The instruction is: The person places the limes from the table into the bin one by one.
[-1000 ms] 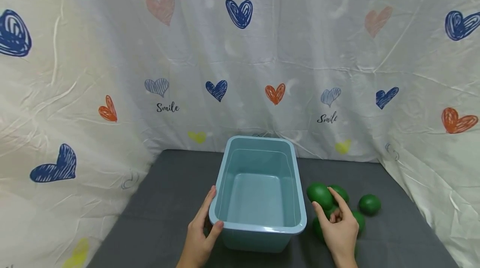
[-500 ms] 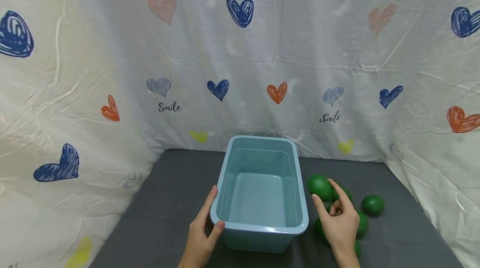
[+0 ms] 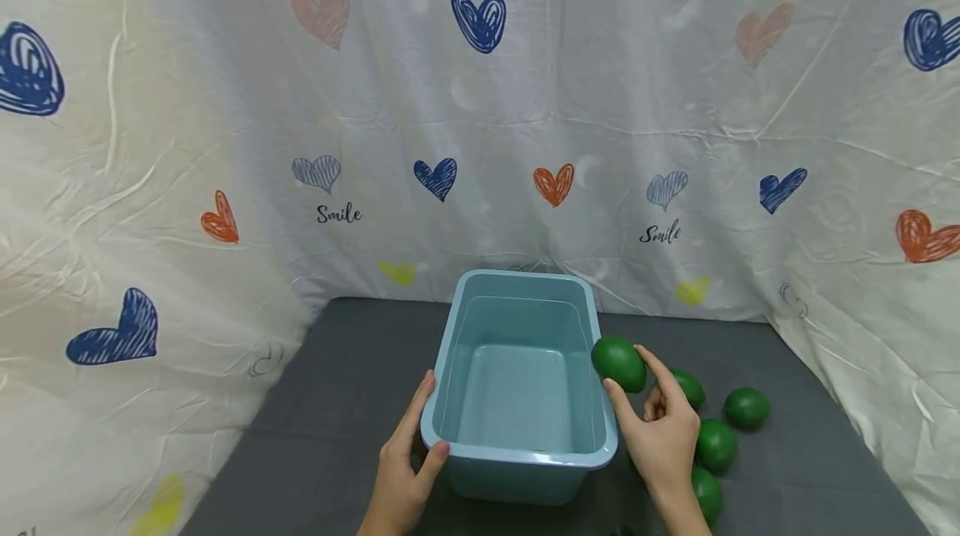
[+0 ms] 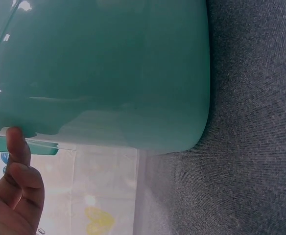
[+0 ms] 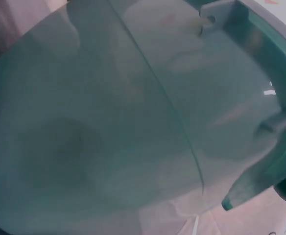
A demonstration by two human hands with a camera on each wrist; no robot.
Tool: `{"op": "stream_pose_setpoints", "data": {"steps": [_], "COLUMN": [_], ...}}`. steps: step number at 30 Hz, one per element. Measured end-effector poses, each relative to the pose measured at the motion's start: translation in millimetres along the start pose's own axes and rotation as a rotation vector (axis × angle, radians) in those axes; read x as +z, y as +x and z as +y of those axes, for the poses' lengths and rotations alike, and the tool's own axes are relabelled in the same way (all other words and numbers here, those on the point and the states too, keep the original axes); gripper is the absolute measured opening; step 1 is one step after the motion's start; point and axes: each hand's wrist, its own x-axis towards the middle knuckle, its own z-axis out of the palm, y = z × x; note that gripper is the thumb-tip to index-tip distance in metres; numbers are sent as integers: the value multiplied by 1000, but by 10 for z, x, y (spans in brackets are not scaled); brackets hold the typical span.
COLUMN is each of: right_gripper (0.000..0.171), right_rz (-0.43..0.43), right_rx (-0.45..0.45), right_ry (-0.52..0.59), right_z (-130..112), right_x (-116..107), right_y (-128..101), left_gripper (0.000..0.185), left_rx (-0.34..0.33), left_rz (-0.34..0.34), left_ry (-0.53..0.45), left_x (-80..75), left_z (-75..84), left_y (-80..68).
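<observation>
The right hand (image 3: 663, 436) is pinching a green ball (image 3: 619, 363) between thumb and forefinger and is holding it raised at the right-hand rim of the blue tub (image 3: 525, 469), just outside the wall, near its middle. The left hand (image 3: 401, 469) is gripping the tub's near left corner, thumb hooked over the rim and fingers lying along the outer wall; the left wrist view is showing the thumb (image 4: 16, 147) pressing on the lip and the tub wall (image 4: 108, 73) standing on the grey cloth (image 4: 250, 147).

The tub is sitting upright on the grey cloth in front of a white sheet (image 3: 480, 102) printed with hearts. Its inside is showing bare. Four more green balls are lying on the cloth to the right of the tub: one behind the right hand (image 3: 688, 388), one further right (image 3: 747, 408), one beside the wrist (image 3: 716, 444) and one nearest the camera (image 3: 707, 493). The right wrist view is taking in only the tub wall at close range (image 5: 133, 122), blurred.

Judgement: the step in hand appears to be carrying the first ball into the tub. The next move is calling for the ball to clear the rim and pass over the tub's floor before the fingers part, with the left hand steadying the tub against sliding.
</observation>
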Motion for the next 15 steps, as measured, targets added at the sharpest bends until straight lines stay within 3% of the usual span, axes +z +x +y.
{"op": "stream_pose_setpoints", "data": {"steps": [15], "right_gripper": [60], "right_rz": [-103], "right_rx": [-33], "right_ry": [53], "right_z": [-111], "right_x": [126], "right_y": [32], "left_gripper": [77], "left_rx": [-18], "left_rz": [14], "left_ry": [13], "left_x": [22], "left_z": [-11], "left_y": [9]}}
